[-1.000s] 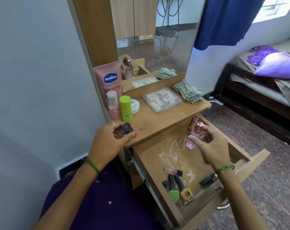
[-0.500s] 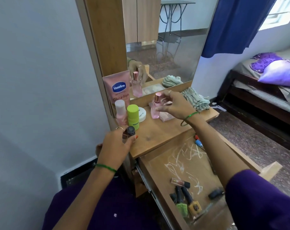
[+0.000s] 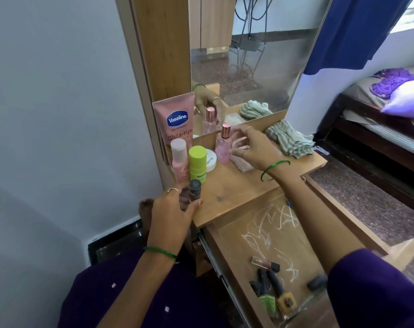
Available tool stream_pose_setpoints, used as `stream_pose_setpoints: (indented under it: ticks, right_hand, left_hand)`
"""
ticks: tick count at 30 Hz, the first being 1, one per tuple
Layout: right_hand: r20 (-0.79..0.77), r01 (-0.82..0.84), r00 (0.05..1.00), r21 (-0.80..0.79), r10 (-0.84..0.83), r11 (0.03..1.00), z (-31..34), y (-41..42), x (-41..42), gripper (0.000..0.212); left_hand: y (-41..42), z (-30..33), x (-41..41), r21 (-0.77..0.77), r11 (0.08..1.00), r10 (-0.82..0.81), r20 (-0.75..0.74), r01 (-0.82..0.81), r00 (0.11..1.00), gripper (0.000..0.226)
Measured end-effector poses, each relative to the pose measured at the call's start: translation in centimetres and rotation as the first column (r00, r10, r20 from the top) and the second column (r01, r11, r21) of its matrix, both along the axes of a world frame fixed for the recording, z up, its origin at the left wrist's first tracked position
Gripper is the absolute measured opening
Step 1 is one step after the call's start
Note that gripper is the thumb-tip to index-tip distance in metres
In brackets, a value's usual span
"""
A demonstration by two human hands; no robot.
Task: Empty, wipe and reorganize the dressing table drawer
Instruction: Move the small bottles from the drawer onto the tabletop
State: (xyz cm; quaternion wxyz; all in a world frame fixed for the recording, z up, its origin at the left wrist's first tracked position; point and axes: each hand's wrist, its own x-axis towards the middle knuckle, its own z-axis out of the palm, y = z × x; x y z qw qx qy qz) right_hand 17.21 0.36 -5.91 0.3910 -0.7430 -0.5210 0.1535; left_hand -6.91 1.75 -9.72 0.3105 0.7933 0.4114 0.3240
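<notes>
The drawer (image 3: 227, 261) stands pulled out, its floor marked with white scribbles. At its front lie nail polish bottles (image 3: 276, 300), a small tube (image 3: 265, 262) and a dark cap-like item (image 3: 316, 281). My left hand (image 3: 170, 218) grips a small dark bottle (image 3: 194, 189) at the front left corner of the tabletop (image 3: 227, 188). A pink perfume bottle (image 3: 223, 146) stands upright on the tabletop by the mirror. My right hand (image 3: 251, 147) hovers just right of it, fingers loosened, thumb tip close to the glass.
A Vaseline tube (image 3: 177, 121), a pink bottle (image 3: 178, 159), a green bottle (image 3: 197, 164) and a white jar (image 3: 211, 160) crowd the tabletop's left. A clear palette box (image 3: 242, 165) lies under my right hand, a striped cloth (image 3: 289, 140) at the right. A bed (image 3: 379, 129) stands beyond.
My right hand lifted the pink perfume bottle out of the drawer, carried it to the tabletop and set it down by the mirror. My left hand stayed on the dark bottle.
</notes>
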Motion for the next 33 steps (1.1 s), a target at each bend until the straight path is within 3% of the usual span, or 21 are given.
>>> stream_pose_setpoints:
  ticks: [4,11,19,22,25,29,33]
  right_hand:
    - [-0.074,0.109,0.992,0.079,-0.103,0.991,-1.8,-0.7,-1.5,0.039]
    - [-0.035,0.180,0.984,0.215,-0.176,0.960,-2.4,0.2,-3.2,0.030]
    - [-0.016,0.195,0.981,0.206,-0.196,0.959,-2.4,0.5,-4.1,0.024]
    - [-0.006,0.192,0.980,0.246,-0.197,0.950,-1.2,-1.4,-4.3,0.021]
    - [0.044,0.288,0.948,0.309,-0.316,0.906,-0.6,-6.2,-3.8,0.011]
    - [0.125,0.540,0.820,0.154,-0.559,0.827,-2.5,-13.9,-2.3,0.008]
    - [0.242,0.687,0.716,-0.083,-0.654,0.722,-4.7,-17.8,-0.4,0.007]
  left_hand:
    - [0.0,-0.4,0.1,0.004,1.000,0.011,0.028,-0.011,1.000,0.032]
    - [0.2,-0.8,0.3,0.016,0.999,0.031,0.050,-0.032,0.998,0.029]
    - [0.2,-1.2,0.5,0.029,0.997,0.073,0.070,-0.075,0.995,0.025]
    - [-0.1,-1.3,0.5,0.056,0.996,0.065,0.094,-0.070,0.993,0.028]
    - [-0.3,-1.6,0.3,0.020,0.999,0.037,0.112,-0.040,0.993,0.033]
    - [-1.1,-1.2,0.0,0.030,0.999,0.022,0.116,-0.026,0.993,0.036]
    - [-1.6,-0.8,-0.2,-0.013,1.000,0.024,0.151,-0.022,0.988,0.033]
